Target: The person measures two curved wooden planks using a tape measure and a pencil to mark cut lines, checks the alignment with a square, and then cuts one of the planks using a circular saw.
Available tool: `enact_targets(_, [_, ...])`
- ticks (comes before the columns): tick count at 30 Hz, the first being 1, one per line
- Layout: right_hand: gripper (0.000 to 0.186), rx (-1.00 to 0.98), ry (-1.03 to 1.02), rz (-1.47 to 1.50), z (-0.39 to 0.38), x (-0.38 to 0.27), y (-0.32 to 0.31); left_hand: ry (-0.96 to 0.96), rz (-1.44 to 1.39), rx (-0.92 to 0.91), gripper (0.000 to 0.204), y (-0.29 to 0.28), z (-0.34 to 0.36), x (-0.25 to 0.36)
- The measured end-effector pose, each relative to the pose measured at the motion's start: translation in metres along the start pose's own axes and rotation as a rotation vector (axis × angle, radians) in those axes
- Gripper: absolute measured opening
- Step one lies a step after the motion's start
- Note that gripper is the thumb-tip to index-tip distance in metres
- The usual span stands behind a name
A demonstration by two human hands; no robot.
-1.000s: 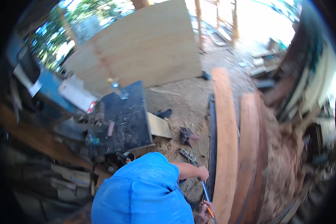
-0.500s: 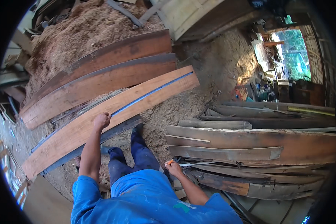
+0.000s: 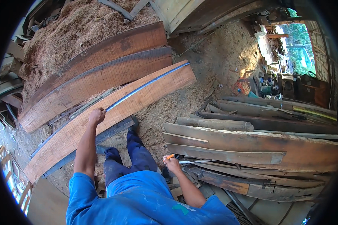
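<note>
My left hand (image 3: 97, 116) is closed, its fingers gripping the near end of a long, narrow, shiny blue strip (image 3: 137, 91). The strip runs over a pale curved wooden plank (image 3: 150, 98) to its far right end, close to the plank's upper long edge there. My right hand (image 3: 172, 164) is off to the right, away from the plank, closed around a slim orange stick (image 3: 170, 156), pencil-like in shape. Under the plank lies a dark beam (image 3: 118, 128), with my feet beside it.
Two darker curved planks (image 3: 116, 71) lie beyond the pale one, against a heap of wood shavings (image 3: 71, 41). To my right rises a stack of long boards (image 3: 229, 140). At the back right an opening (image 3: 298, 48) shows greenery. A flat panel (image 3: 45, 202) lies lower left.
The blue strip has shifted across the pale plank toward its upper long edge, with my left hand still on its end. My right hand keeps the orange stick. The whole view has moved slightly.
</note>
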State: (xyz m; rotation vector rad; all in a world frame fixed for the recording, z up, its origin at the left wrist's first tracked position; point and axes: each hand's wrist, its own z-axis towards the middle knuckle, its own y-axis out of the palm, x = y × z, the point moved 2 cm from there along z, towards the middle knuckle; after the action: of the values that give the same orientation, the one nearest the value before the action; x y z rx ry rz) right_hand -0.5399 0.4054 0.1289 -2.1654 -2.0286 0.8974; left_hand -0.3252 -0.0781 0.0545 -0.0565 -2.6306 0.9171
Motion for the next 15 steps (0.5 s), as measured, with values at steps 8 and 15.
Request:
enact_targets(8, [0.022, -0.057, -0.035, 0.043, 0.013, -0.017, 0.004, -0.031, 0.011, 0.063, 0.040, -0.007, -0.003, -0.043])
enact_targets(15, [0.035, -0.063, -0.174, -0.494, 0.004, -0.035, 0.030, -0.258, 0.116, 0.064, 0.046, -0.018, -0.027, -0.120])
